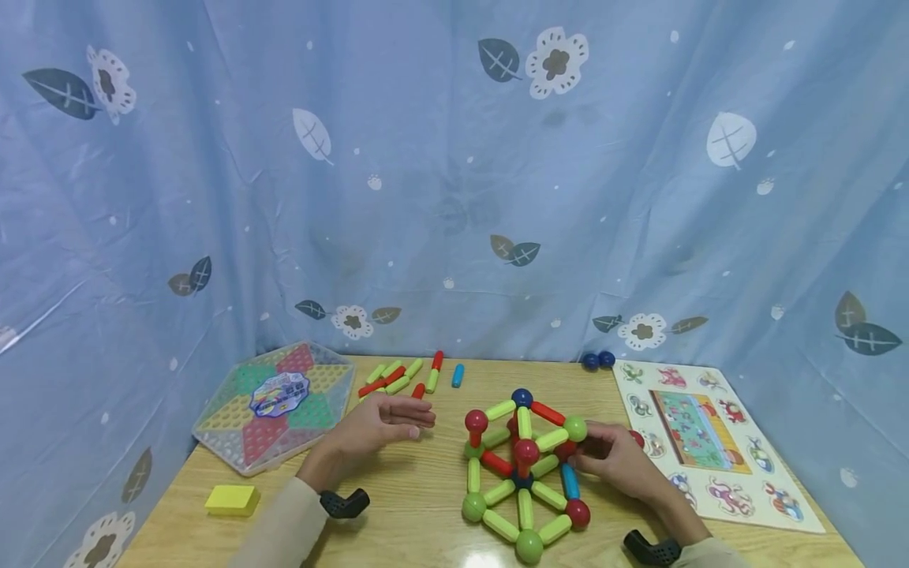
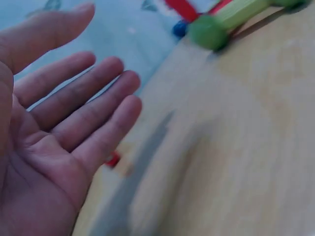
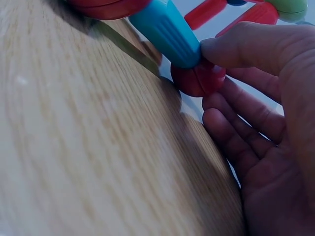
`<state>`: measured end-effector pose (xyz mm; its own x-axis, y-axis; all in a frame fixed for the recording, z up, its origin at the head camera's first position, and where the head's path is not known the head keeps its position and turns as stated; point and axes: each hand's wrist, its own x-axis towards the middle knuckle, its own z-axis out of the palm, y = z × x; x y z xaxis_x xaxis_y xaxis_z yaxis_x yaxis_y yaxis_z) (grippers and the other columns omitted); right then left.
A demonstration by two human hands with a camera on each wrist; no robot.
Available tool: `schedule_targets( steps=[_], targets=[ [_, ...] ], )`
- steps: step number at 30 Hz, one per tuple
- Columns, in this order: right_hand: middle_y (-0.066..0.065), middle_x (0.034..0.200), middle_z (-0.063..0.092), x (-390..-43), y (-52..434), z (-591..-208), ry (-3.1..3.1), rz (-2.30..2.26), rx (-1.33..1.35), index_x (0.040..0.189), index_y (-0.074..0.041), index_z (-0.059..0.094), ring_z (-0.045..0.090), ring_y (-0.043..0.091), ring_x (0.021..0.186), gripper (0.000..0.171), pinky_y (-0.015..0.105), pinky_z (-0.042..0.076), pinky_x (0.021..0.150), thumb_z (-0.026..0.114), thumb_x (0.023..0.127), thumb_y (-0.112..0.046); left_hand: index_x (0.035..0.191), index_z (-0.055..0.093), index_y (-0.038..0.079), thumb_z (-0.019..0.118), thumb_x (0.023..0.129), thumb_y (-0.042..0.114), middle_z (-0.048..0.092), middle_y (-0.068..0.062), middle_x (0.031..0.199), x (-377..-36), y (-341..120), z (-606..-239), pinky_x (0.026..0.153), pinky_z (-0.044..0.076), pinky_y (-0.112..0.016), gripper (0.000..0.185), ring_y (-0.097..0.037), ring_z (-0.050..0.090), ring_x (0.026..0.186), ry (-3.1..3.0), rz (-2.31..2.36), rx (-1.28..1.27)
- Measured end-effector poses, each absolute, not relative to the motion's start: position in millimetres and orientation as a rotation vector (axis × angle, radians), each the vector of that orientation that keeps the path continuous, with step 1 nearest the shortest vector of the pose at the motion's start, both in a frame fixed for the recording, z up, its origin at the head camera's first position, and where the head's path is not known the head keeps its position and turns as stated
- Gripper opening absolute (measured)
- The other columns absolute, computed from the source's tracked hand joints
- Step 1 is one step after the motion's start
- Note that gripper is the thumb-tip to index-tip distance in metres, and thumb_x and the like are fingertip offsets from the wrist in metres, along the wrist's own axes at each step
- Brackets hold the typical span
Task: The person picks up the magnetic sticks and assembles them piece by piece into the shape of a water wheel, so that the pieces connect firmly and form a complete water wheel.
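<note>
A magnetic stick-and-ball structure (image 1: 525,509) stands on the table, built from green, red and blue rods with coloured balls at the joints. My right hand (image 1: 618,461) is at its right side. In the right wrist view, the thumb and fingers pinch a red ball (image 3: 197,80) at the end of a blue rod (image 3: 170,37), low over the wood. My left hand (image 1: 372,430) is held in the air left of the structure, palm turned toward it, fingers extended. Nothing lies in that palm, as the left wrist view shows.
Loose green and red rods (image 1: 398,383) and a blue rod (image 1: 458,375) lie at the back. Two dark blue balls (image 1: 599,360) sit near the curtain. A hexagonal game board (image 1: 245,375), a yellow block (image 1: 232,500) and a picture puzzle board (image 1: 774,505) flank the work.
</note>
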<state>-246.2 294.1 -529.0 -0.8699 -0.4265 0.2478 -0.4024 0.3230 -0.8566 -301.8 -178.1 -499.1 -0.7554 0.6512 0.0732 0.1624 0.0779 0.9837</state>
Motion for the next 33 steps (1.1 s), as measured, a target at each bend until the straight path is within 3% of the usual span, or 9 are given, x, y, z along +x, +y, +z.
schedule_targets(
  steps=[4,10,15,20,27,33],
  targets=[
    [-0.009,0.127,0.077,-245.2,294.1,-528.2,2.526,-1.634,-0.768,0.134,-0.007,0.076,0.074,0.007,0.11,0.035,0.024,0.06,0.094,0.08,0.099,-0.007,0.15,0.059,-0.011,0.073,0.104,0.008,0.071,-0.026,0.142,-315.3,-190.7,-498.1,0.102,0.061,-0.028,0.051,-0.032,0.073,0.13,2.053,1.712,0.788],
    [-0.005,0.125,0.078,-245.8,295.2,-530.4,2.522,-1.654,-0.774,0.133,-0.006,0.076,0.075,0.007,0.107,0.035,0.024,0.061,0.092,0.08,0.098,-0.004,0.14,0.072,0.002,0.08,0.102,0.019,0.079,-0.014,0.132,-334.2,-183.6,-502.0,0.1,0.061,-0.028,0.042,-0.024,0.078,0.12,2.305,1.714,0.569],
    [0.011,0.115,0.079,-247.4,295.5,-534.1,2.493,-1.703,-0.847,0.127,-0.005,0.077,0.075,0.01,0.099,0.034,0.027,0.063,0.085,0.078,0.095,0.005,0.122,0.083,0.008,0.086,0.097,0.02,0.083,-0.003,0.109,-340.6,-163.8,-505.5,0.085,0.063,-0.03,0.027,-0.013,0.078,0.097,2.667,1.602,0.504],
    [0.016,0.112,0.079,-248.5,294.9,-535.3,2.479,-1.715,-0.875,0.125,-0.006,0.078,0.075,0.011,0.098,0.033,0.027,0.063,0.085,0.076,0.096,0.007,0.109,0.084,0.006,0.086,0.096,0.011,0.081,-0.002,0.095,-342.6,-146.7,-506.7,0.074,0.063,-0.034,0.015,-0.013,0.073,0.083,2.975,1.424,0.53],
    [0.004,0.118,0.08,-247.0,293.5,-533.5,2.527,-1.676,-0.826,0.129,-0.007,0.077,0.075,0.01,0.101,0.032,0.025,0.062,0.088,0.078,0.098,-0.001,0.102,0.085,0.009,0.088,0.092,0.008,0.082,-0.004,0.098,-339.8,-131.6,-511.4,0.083,0.064,-0.041,0.01,-0.019,0.074,0.09,3.229,0.999,0.471],
    [-0.006,0.12,0.078,-245.7,293.4,-532.5,2.552,-1.662,-0.8,0.13,-0.007,0.077,0.074,0.008,0.104,0.033,0.025,0.062,0.09,0.079,0.098,-0.003,0.11,0.08,0.004,0.083,0.094,0.002,0.079,-0.008,0.098,-320.8,-124.4,-502.6,0.075,0.064,-0.039,0.016,-0.02,0.074,0.084,3.203,0.981,0.405]
  ],
)
